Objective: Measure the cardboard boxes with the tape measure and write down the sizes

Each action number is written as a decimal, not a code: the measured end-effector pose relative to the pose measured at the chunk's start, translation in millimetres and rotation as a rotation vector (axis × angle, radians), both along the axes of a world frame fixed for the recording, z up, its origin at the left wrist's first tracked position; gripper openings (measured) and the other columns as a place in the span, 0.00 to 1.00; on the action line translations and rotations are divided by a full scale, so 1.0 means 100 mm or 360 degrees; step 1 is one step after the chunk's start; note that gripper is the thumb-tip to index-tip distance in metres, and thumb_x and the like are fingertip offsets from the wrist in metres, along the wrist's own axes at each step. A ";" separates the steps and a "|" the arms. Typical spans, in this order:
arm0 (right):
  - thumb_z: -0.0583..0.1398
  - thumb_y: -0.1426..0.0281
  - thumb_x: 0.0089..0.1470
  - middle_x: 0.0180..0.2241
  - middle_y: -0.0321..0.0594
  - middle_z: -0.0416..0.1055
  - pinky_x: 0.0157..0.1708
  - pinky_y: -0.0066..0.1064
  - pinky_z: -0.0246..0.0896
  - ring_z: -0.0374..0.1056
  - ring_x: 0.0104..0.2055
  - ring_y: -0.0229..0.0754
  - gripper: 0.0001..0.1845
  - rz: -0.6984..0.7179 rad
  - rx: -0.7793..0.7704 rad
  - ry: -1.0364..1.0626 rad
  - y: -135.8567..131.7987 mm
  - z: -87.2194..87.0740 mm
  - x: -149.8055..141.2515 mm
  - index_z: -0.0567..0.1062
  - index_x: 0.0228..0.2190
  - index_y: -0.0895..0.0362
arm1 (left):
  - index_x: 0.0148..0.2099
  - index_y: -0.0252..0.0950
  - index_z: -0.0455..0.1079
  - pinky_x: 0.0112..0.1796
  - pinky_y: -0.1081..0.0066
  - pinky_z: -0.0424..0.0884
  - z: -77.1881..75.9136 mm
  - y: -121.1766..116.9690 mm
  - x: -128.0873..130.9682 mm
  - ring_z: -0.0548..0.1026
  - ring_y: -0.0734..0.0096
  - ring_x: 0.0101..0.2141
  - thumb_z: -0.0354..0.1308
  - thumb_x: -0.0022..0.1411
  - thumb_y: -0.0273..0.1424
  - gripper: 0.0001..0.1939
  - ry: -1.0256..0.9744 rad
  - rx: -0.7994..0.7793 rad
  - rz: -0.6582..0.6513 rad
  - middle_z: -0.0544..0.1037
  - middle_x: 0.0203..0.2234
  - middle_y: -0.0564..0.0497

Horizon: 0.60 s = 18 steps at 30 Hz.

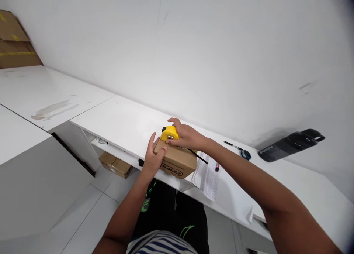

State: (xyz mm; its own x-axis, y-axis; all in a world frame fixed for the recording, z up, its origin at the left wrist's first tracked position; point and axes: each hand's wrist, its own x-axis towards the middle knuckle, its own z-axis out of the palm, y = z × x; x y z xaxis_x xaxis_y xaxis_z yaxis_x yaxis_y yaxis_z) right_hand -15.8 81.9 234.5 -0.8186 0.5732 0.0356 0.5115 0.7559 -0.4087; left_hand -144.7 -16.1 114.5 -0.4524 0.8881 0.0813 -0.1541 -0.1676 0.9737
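A brown cardboard box (180, 158) with black printing on its front side sits near the desk's front edge. My left hand (153, 158) grips the box's left end, its thumb on the top face and its fingers along the end. My right hand (186, 135) is closed around a yellow tape measure (169, 134) at the top left of the box. A thin black strap or strip (199, 156) sticks out past the box's right end; what it belongs to is hidden.
Papers (211, 185) lie right of the box with a red-and-black marker (217, 167). Farther right are a pen (232, 144), a dark blue round object (245, 154) and a black bottle (289, 145). Another carton (115, 164) is below the desk; stacked cartons (16, 43) stand far left.
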 end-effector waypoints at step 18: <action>0.61 0.55 0.51 0.41 0.42 0.74 0.32 0.35 0.63 0.71 0.36 0.48 0.34 -0.0378 -0.0168 -0.0135 -0.20 -0.02 1.11 0.54 0.55 0.51 | 0.62 0.40 0.65 0.57 0.64 0.65 0.02 -0.02 -0.01 0.69 0.60 0.57 0.54 0.62 0.32 0.26 0.0416 -0.0006 0.0054 0.70 0.59 0.48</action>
